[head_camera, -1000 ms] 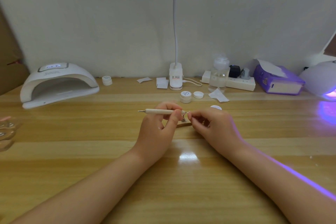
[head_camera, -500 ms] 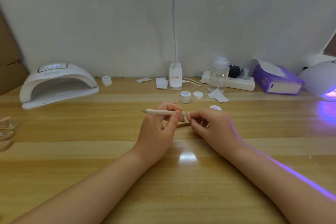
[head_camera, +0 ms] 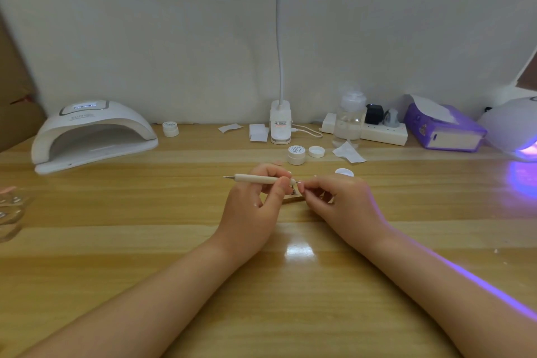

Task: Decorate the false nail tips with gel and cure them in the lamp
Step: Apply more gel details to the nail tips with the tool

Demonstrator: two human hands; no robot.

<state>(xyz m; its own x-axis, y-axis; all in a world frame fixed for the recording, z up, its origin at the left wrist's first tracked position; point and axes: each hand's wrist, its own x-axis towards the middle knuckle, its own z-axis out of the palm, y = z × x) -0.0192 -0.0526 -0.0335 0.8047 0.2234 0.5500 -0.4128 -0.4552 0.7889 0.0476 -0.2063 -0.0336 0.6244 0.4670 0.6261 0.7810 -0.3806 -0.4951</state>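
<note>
At the table's middle my left hand (head_camera: 255,203) grips a cream dotting pen (head_camera: 255,178), held level with its metal point aimed left. The pen's other end meets my right hand (head_camera: 334,200), whose thumb and forefinger pinch a tiny object there; whether it is a nail tip is too small to tell. A small stand (head_camera: 292,198) lies on the wood under the fingers. A white curing lamp (head_camera: 90,134) sits at the back left. A second lamp (head_camera: 514,128) glows purple at the right edge. An open gel jar (head_camera: 296,154) and its lid (head_camera: 316,151) stand behind my hands.
A clip desk lamp (head_camera: 280,125) stands at the back centre beside paper scraps (head_camera: 258,132). A clear pump bottle (head_camera: 348,119), power strip (head_camera: 383,132) and purple tissue box (head_camera: 444,131) line the back right. Another jar (head_camera: 170,128) sits near the left lamp. Clear items (head_camera: 8,206) lie at the left edge.
</note>
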